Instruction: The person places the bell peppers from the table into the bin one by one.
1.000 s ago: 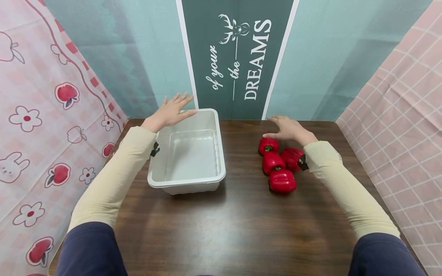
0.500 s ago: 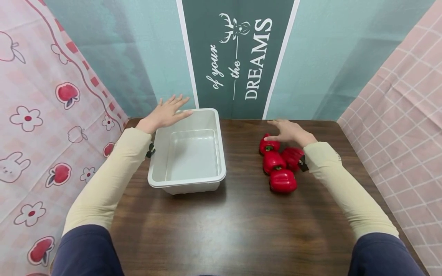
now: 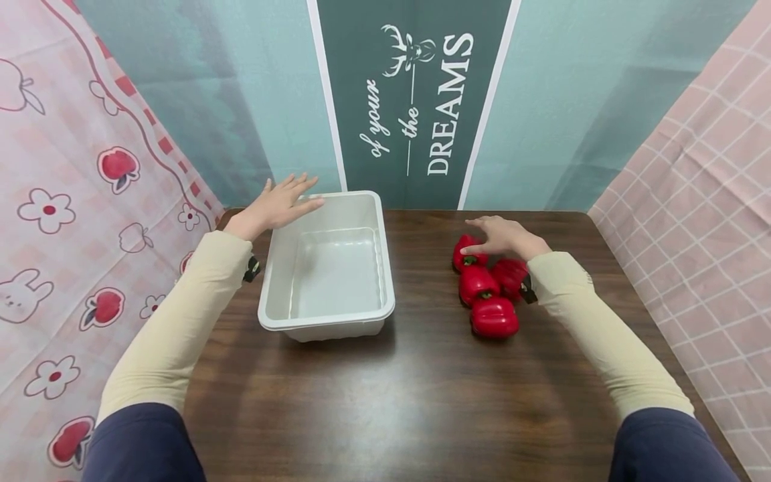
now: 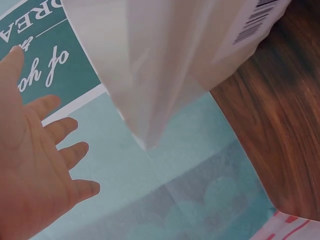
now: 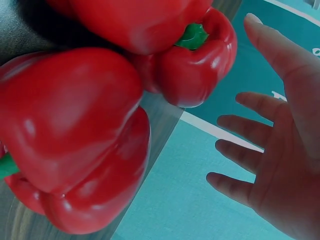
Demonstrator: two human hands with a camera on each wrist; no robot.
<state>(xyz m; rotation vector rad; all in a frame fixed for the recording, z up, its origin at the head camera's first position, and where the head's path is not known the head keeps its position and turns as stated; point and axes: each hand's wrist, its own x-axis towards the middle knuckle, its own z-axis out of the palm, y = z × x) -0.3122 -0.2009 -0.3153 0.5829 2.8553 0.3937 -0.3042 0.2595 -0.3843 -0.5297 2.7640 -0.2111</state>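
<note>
Fingers spread, my left hand (image 3: 275,205) hovers above the far left corner of a white plastic bin (image 3: 328,318) and holds nothing. In the left wrist view the bin's outer wall (image 4: 165,60) shows beside that hand, with a barcode label on it. Several red bell peppers (image 3: 494,317) lie in a cluster on the right part of the table. Over the farthest pepper (image 3: 462,249) my right hand (image 3: 502,237) hangs with its fingers extended, nothing in its grasp. The right wrist view shows a gap between that hand and the peppers (image 5: 75,135).
Everything stands on a dark wooden table (image 3: 415,395). Behind it hangs a teal cloth (image 3: 572,134) with printed lettering. A pink patterned cloth (image 3: 66,268) borders the left side and a pink checked one (image 3: 693,221) the right.
My left hand has moved left and slightly nearer, from over the bin toward its outer left corner. My right hand has sunk a little toward the peppers. Bin and peppers have stayed put.
</note>
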